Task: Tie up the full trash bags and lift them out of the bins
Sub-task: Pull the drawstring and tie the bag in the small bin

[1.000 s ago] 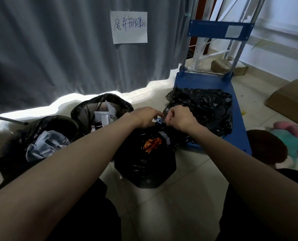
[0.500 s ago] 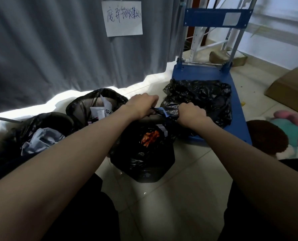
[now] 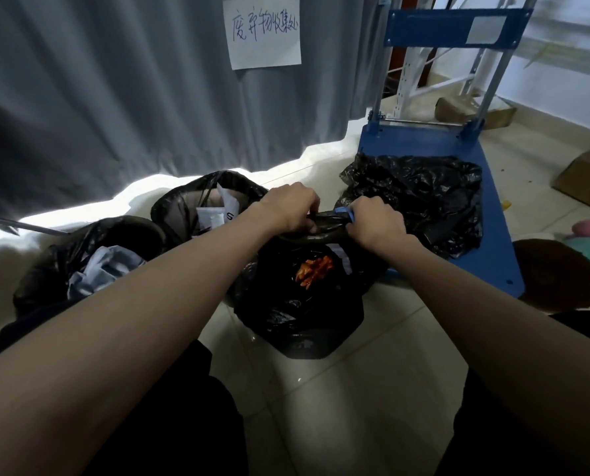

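Pulling the knot tight is what's going on right now, I'd say. Nearest to the camera, both forearms reach out over the tiled floor [image 3: 338, 389] to the front bag [image 3: 300, 317], which sits on the floor with something orange showing through near the top. The left hand [image 3: 292, 209] and right hand [image 3: 376, 225] are both curled tight around the twisted bag neck [image 3: 324, 223], one on each end, with a bit of blue drawstring [image 3: 344, 212] poking out by the right hand.

Compared to a second ago, the hands were bunched together right over the bag mouth; half a second ago they'd split apart, and now they're holding that stretch with the neck drawn into a taut rope between them. So the knot looks nearly cinched, and this bag seems about ready to go.

Still plenty left though: to the left, two bins [image 3: 91, 255] with open black liners, one with grey-blue cloth [image 3: 101, 269], the further one [image 3: 211, 204] with paper scraps; a letter "S" is all I can read on one. Beyond the hands, another black bag [image 3: 417, 194] already lies on the blue cart [image 3: 493, 255].

Furthest back, a paper sign [image 3: 264, 32] on the grey curtain [image 3: 115, 80] has handwritten Chinese, looks like 废弃物收集处 (last character's a scrawl).
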Demonstrator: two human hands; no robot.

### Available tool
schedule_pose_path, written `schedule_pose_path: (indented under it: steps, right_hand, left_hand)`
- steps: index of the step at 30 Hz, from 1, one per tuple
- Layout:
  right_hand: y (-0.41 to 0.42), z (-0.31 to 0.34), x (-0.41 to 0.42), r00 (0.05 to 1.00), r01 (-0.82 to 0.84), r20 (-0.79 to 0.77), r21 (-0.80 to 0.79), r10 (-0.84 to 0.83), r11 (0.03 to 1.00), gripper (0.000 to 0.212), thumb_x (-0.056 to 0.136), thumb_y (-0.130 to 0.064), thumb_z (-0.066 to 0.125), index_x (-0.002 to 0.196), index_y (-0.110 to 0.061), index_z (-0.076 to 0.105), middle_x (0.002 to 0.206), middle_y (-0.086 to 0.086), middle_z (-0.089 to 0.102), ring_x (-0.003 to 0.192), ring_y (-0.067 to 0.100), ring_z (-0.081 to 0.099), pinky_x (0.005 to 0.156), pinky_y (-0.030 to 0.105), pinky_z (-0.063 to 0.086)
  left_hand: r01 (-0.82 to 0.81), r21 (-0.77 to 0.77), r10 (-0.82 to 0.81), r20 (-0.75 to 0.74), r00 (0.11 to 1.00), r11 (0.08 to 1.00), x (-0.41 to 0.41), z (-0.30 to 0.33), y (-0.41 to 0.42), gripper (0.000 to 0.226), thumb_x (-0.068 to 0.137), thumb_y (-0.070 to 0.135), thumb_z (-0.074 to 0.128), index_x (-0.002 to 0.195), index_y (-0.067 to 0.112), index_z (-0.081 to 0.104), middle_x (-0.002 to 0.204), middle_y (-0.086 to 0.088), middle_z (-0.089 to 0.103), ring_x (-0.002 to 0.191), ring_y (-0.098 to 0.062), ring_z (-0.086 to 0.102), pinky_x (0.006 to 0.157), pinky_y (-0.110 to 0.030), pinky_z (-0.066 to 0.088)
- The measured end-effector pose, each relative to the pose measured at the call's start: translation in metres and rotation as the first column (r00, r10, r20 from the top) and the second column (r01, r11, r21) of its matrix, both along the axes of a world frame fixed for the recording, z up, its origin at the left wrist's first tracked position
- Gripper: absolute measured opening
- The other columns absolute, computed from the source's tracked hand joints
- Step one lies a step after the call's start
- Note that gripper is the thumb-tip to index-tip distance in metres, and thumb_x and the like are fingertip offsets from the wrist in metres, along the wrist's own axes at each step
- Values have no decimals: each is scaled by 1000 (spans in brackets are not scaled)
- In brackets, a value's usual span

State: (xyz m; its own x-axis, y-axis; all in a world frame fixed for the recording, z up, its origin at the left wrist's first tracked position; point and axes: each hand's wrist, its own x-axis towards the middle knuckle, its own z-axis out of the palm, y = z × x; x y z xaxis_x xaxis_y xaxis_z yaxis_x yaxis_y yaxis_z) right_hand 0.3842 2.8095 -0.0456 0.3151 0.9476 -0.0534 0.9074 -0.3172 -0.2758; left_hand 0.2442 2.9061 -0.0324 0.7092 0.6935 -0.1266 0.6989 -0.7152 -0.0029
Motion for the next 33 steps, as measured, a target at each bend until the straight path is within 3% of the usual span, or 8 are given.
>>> schedule_pose_path:
  steps: [2,5,13,17,22,26,30,33]
  right_hand:
    - [0,1,3,1000,11,28,12,-11,1000,7,89,-14,58,95,-10,58,98,10,56,97,36,60,72,36,39]
    - [-4,0,6,998,22,59,-6,-22,1000,14,88,-15,59,102,-10,58,106,12,59,98,35,59,72,35,38]
    - [-9,-5,16,996,78,51,-71,-74,994,18,92,-15,58,108,-7,55,114,15,59,105,38,58,75,37,38]
    - [-11,-6,16,996,85,39,-74,-82,994,8,91,-9,55,97,-9,50,112,15,59,103,37,58,75,37,38]
    - [-15,-7,18,995,98,39,-62,-96,993,9,91,-9,54,99,-7,53,109,15,59,99,37,58,73,37,38]
    - [-17,-9,19,994,109,12,-48,-109,993,16,91,-10,53,107,-6,57,111,16,59,104,38,58,75,37,39]
    - [-21,-11,16,995,100,13,-17,-100,995,20,93,-10,50,111,-5,56,116,18,59,108,40,57,78,40,42]
    - [-23,-8,9,999,31,39,12,-32,999,23,93,-20,58,114,-9,55,119,15,59,109,38,58,78,39,43]
  left_hand:
    - [-10,-30,7,-91,996,999,-9,-3,3,7,84,22,69,88,18,66,82,-1,53,88,-28,61,64,-31,40]
    - [-48,-86,34,-163,986,995,-20,-6,10,18,79,14,68,71,25,56,74,3,50,86,-28,62,59,-30,40]
    - [-124,9,124,-31,992,992,-27,7,11,19,77,13,72,89,18,59,95,-5,51,95,-28,57,63,-31,36]
    - [-139,25,141,-110,984,990,-39,6,8,9,77,9,67,82,14,61,98,-12,63,86,-32,60,65,-34,41]
    - [-185,-48,178,-121,977,982,-55,17,5,24,72,12,72,65,23,53,75,2,51,81,-28,53,84,-61,48]
    - [-177,-60,175,-37,984,982,-68,22,2,16,80,14,65,79,25,54,83,1,50,95,-30,59,78,-36,47]
    - [-244,38,246,-26,969,969,-79,26,-5,13,86,16,60,97,16,54,101,-11,59,99,-36,59,75,-39,43]
    - [-262,147,270,-37,962,954,-84,23,-11,36,88,18,60,122,11,49,118,-17,60,108,-40,58,72,-38,38]
